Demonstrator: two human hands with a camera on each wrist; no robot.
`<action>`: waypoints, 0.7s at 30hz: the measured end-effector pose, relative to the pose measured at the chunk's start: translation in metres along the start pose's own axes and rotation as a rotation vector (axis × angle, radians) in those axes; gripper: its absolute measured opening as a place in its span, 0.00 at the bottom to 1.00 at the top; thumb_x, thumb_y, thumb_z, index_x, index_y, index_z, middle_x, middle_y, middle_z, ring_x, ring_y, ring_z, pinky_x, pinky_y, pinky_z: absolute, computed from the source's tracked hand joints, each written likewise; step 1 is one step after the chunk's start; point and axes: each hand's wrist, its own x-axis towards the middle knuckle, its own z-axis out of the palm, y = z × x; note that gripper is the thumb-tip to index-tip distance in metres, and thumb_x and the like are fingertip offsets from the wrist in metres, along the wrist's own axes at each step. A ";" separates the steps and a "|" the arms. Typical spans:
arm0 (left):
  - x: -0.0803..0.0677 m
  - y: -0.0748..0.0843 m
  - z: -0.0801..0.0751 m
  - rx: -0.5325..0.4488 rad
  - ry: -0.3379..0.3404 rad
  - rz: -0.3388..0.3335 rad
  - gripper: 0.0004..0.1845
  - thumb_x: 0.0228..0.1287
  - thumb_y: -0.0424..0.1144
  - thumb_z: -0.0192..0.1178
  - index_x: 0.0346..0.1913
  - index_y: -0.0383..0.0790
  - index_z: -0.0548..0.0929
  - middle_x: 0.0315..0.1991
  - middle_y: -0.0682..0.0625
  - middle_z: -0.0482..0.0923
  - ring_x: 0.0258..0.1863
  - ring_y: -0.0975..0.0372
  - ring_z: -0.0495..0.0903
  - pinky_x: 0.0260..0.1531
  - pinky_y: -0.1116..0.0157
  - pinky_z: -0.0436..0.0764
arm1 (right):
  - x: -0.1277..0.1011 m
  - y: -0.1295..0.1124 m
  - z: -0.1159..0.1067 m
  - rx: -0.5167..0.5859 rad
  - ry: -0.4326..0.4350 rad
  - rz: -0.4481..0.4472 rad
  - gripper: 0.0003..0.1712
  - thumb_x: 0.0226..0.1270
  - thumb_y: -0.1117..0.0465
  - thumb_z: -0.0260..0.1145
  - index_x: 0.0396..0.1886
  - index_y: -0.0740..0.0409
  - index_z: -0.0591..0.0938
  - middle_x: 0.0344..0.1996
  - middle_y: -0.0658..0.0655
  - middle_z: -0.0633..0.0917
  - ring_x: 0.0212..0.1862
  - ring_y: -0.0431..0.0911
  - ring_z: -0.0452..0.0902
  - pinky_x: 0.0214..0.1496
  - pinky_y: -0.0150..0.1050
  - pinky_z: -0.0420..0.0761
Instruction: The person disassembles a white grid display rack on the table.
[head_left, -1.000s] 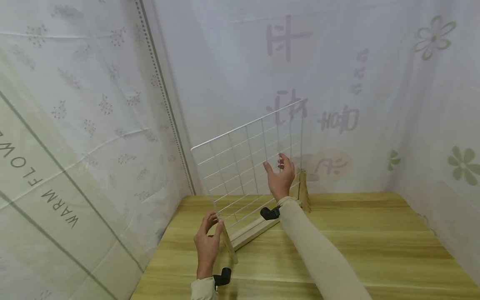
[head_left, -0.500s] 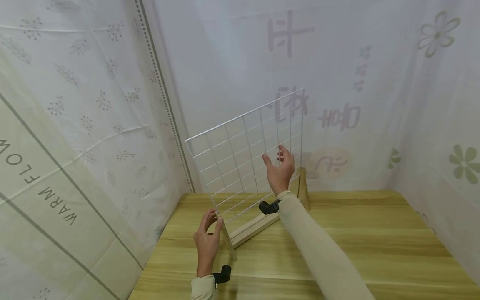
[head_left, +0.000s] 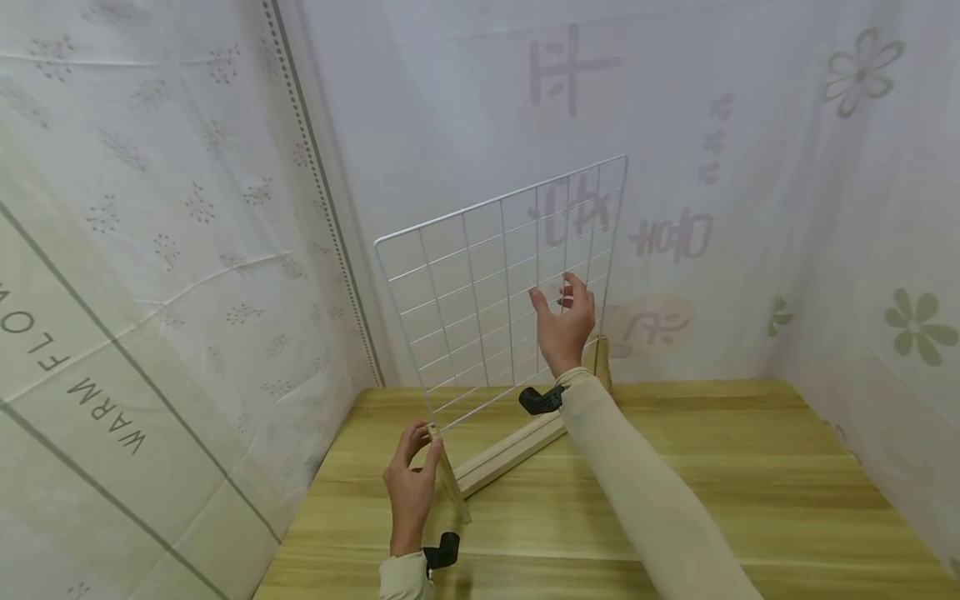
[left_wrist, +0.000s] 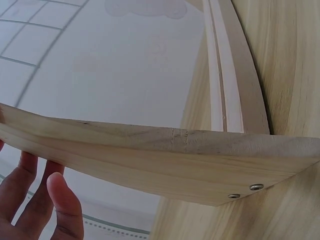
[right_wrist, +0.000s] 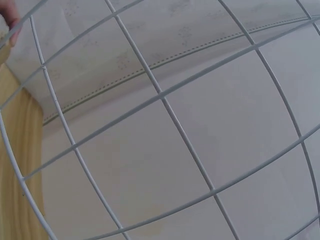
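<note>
Printed curtains hem in the tabletop on three sides. Near its far-left corner, the white wire grid hangs tilted above the wooden base. Right hand reaches up, fingers hooked round a wire; left hand pinches the base's near upright.

1. Our left grip sat low and near us, wrist bent up, fingers and thumb raised and curled toward each other in a pinch.
2. In the left wrist view only its fingertips showed, lying side by side.
3. Our right grip was raised higher and farther out, palm turned away, thumb spread to the left, fingers curled forward.
4. Our right forearm, in a pale sleeve, stretched diagonally up from the lower right.
</note>
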 end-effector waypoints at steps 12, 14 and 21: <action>0.000 -0.004 0.001 0.009 -0.008 0.002 0.20 0.61 0.39 0.61 0.57 0.46 0.76 0.50 0.44 0.81 0.51 0.52 0.80 0.38 0.76 0.76 | 0.014 -0.016 -0.018 -0.051 -0.004 -0.111 0.33 0.56 0.48 0.68 0.60 0.54 0.72 0.48 0.61 0.75 0.47 0.52 0.71 0.50 0.46 0.71; 0.000 -0.005 0.001 0.016 -0.011 0.002 0.20 0.61 0.39 0.61 0.56 0.47 0.76 0.50 0.44 0.81 0.51 0.53 0.80 0.39 0.76 0.76 | 0.016 -0.014 -0.024 -0.064 -0.007 -0.125 0.33 0.56 0.48 0.69 0.60 0.54 0.73 0.47 0.62 0.75 0.47 0.52 0.71 0.50 0.46 0.71; -0.001 -0.005 -0.001 0.017 -0.010 -0.007 0.20 0.61 0.40 0.61 0.57 0.48 0.76 0.51 0.45 0.81 0.51 0.53 0.80 0.39 0.78 0.75 | 0.022 0.001 -0.044 -0.128 -0.018 -0.152 0.33 0.55 0.50 0.70 0.60 0.55 0.73 0.47 0.63 0.75 0.46 0.54 0.72 0.50 0.49 0.72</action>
